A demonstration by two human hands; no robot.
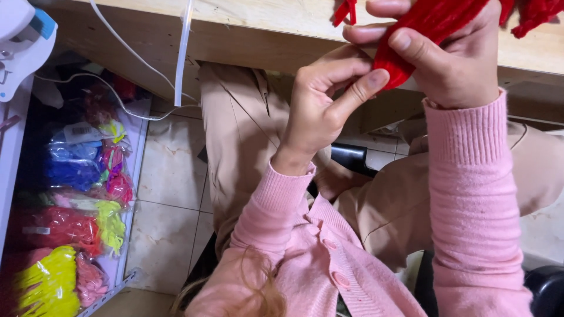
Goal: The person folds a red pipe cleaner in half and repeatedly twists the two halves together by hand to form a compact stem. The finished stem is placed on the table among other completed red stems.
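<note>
A thick bundle of red fuzzy stems (420, 35) sits at the top right, just at the edge of a wooden table (264, 17). My right hand (452, 58) wraps around the bundle from above. My left hand (323, 103) reaches up from below and pinches the bundle's lower end between thumb and forefinger. Both arms wear pink knit sleeves. More red stems (534, 14) show at the top right corner, and a short red piece (345, 10) lies on the table top.
A shelf (126, 194) at the left holds bags of coloured fuzzy stems in blue, pink, red, yellow and green. A white glue gun (23, 44) sits at the top left, its white cords (135, 56) hanging over tiled floor. Beige trousers and a black chair are below.
</note>
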